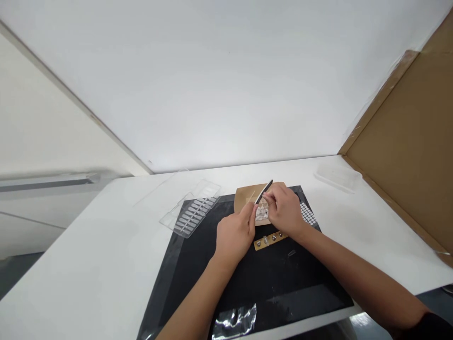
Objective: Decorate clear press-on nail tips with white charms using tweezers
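A slim nail file (264, 191), dark with a pale edge, slants up and to the right between the two hands. My left hand (236, 233) is closed around its lower end. My right hand (285, 208) is pinched against the file's side; whatever sits between its fingertips is too small to make out. Under the hands lies a brown paper piece (242, 196) bearing whitish scraps (262, 212). Just nearer to me is a gold strip (271, 239) with several small metal studs and a clear piece on it. One loose clear nail tip (291, 253) rests to its right.
A black mat (262, 278) covers the middle of the white table (106, 255). At its upper left, a clear case of nail tips (194, 215) overlaps the edge. White adhesive dots (307, 214) lie beyond my right wrist. A clear box (338, 177) stands back right, near cardboard (406, 156).
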{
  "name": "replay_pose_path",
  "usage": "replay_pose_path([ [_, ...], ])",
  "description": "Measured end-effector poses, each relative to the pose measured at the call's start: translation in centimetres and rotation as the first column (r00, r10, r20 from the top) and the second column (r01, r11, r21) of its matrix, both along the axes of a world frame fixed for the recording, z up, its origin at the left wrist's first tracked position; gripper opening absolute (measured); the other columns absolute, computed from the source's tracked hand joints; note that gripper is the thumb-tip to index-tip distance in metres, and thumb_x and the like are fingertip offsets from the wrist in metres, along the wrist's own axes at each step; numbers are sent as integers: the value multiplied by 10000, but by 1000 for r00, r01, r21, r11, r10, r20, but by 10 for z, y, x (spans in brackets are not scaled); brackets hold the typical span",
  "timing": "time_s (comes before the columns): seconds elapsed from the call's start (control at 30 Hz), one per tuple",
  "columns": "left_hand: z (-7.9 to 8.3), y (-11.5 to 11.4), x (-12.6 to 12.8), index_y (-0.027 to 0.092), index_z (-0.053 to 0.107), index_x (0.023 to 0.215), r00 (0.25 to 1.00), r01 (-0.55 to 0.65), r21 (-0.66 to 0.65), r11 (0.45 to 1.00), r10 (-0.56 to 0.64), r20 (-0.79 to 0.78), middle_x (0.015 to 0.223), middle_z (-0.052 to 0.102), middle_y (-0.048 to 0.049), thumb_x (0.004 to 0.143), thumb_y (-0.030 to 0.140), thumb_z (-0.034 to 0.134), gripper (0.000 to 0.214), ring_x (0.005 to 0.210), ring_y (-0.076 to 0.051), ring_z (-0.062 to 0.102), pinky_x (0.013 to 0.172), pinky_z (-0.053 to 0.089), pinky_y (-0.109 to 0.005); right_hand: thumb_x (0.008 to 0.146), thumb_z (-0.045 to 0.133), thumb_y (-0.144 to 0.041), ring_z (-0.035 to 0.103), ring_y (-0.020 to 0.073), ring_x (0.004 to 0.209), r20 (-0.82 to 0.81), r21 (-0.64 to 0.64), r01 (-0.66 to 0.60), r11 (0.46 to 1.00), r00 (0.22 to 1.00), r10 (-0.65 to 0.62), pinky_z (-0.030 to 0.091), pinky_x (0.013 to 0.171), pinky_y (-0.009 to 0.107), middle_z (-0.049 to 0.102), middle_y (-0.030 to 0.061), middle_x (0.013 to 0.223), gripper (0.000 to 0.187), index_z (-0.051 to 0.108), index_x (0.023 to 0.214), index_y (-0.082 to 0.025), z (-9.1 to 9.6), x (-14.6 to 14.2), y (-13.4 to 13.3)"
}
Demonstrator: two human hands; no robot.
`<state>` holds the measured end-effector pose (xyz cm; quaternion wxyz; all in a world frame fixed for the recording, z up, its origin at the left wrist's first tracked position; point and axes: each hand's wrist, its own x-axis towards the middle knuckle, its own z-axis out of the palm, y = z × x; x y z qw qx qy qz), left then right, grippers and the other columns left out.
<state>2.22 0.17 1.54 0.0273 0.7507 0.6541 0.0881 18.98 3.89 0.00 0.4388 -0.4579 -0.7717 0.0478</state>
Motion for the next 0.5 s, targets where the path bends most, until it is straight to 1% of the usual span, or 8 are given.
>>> replay_pose_path([
  [0.13,-1,-1,0,239,684,1007,1000,6,19,1000,-5,-21,804,767,-52,1128,387,354,381,732,-218,719,582,235,-298,1050,491,-233,566,220,755,38,-13,-48,999,998,49,406,713,370,605,35,781,279,419,781,-255,0,0,1],
  [0.27,-2,-2,2,241,688,1006,1000,6,21,1000,-5,-22,796,762,-48,1132,380,347,389,722,-217,715,582,226,-301,1047,490,-222,574,229,770,-11,31,41,999,999,-40,414,736,374,606,37,776,272,422,787,-260,0,1,1],
  [0.4,-3,-1,2,236,694,996,1000,-9,22,1000,10,-25,790,758,-55,1128,390,364,387,720,-223,715,580,220,-301,1034,519,-212,589,217,758,23,-15,-21,1000,1000,21,409,751,370,634,26,777,278,422,777,-253,-1,1,1],
  [0.5,-3,-1,3,238,699,1012,1000,-11,16,1000,11,-23,791,755,-57,1129,387,355,393,715,-227,712,579,225,-300,1028,512,-206,587,226,764,-13,7,33,999,999,-33,406,760,373,629,27,769,262,434,782,-256,0,2,2],
])
